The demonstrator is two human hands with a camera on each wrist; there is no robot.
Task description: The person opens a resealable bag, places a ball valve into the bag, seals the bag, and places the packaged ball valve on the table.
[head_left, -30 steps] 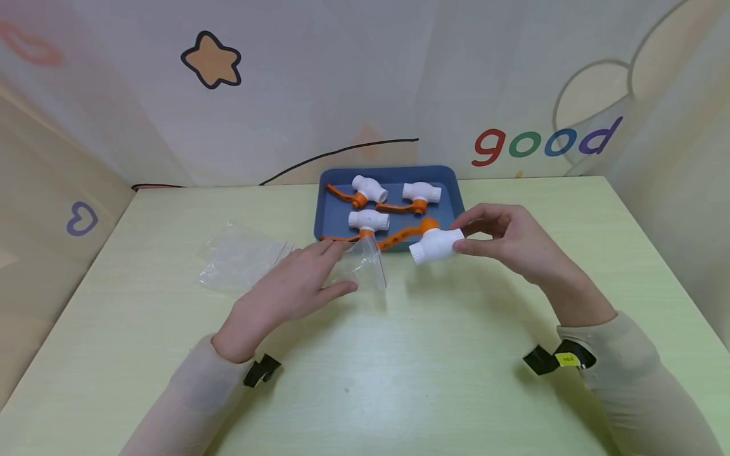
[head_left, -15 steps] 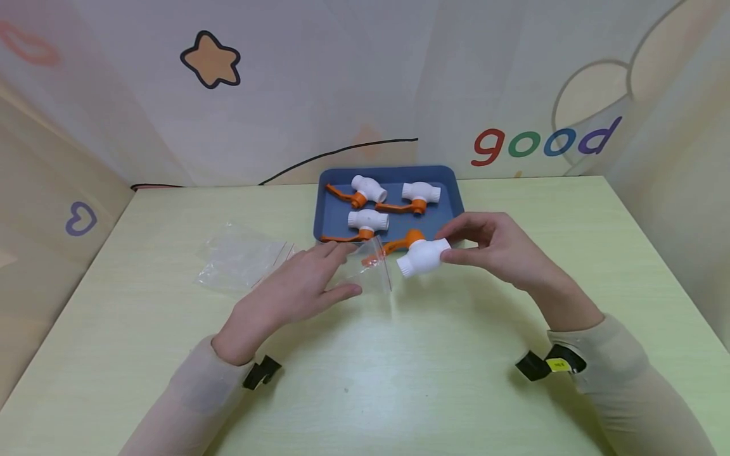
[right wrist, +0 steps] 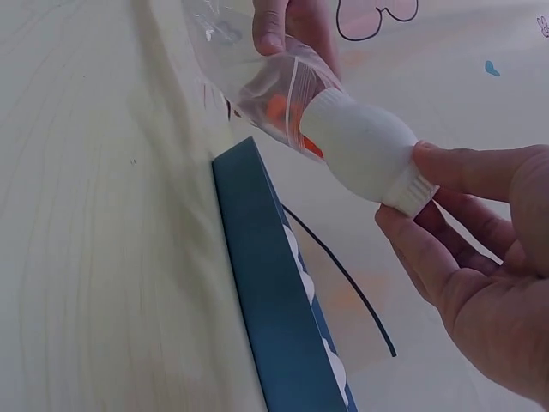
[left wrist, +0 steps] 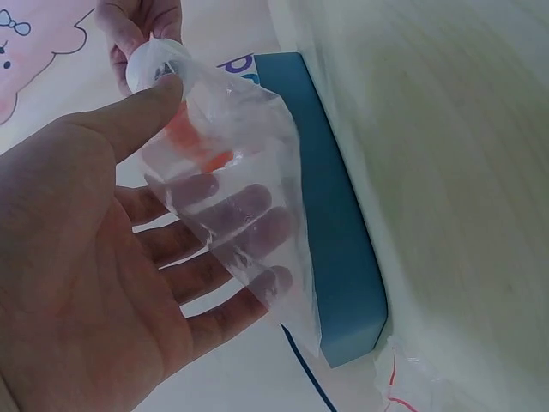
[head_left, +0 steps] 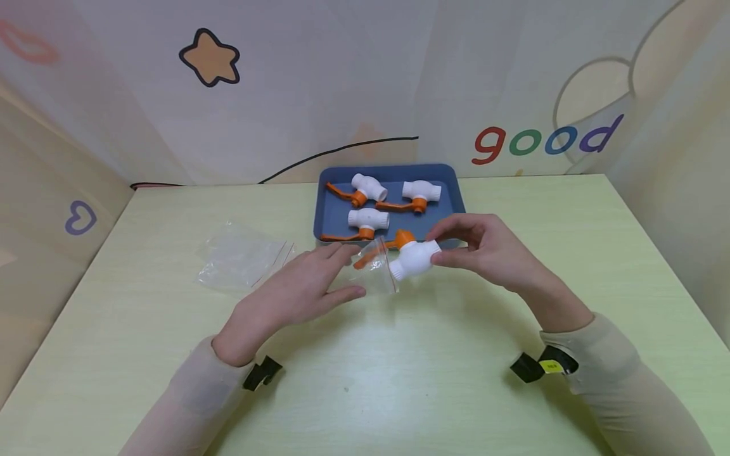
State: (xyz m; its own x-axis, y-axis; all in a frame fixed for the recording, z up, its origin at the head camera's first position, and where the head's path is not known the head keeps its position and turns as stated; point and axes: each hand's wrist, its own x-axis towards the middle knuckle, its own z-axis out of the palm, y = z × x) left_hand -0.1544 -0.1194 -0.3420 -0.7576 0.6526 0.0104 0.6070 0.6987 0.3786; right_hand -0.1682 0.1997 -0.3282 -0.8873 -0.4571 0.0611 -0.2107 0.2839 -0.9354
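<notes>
My right hand pinches a white PVC ball valve by one end between thumb and fingers. Its orange lever reaches inside a small clear zip-lock bag, and the valve's other end is at the bag's mouth. The left hand holds that bag, thumb on the near side and fingers behind, as the left wrist view shows through the film. In the right wrist view the red zip strip crosses close to the white body. Both hands are above the table, in front of the tray.
A blue tray at the table's back edge holds three more white valves with orange levers, one of them a valve at the front left. Flat clear bags lie on the table left of the tray. A printed curtain hangs behind.
My right hand has moved the valve left and slightly toward me, so its orange lever has gone into the bag. The left hand has shifted only slightly right with the bag.
</notes>
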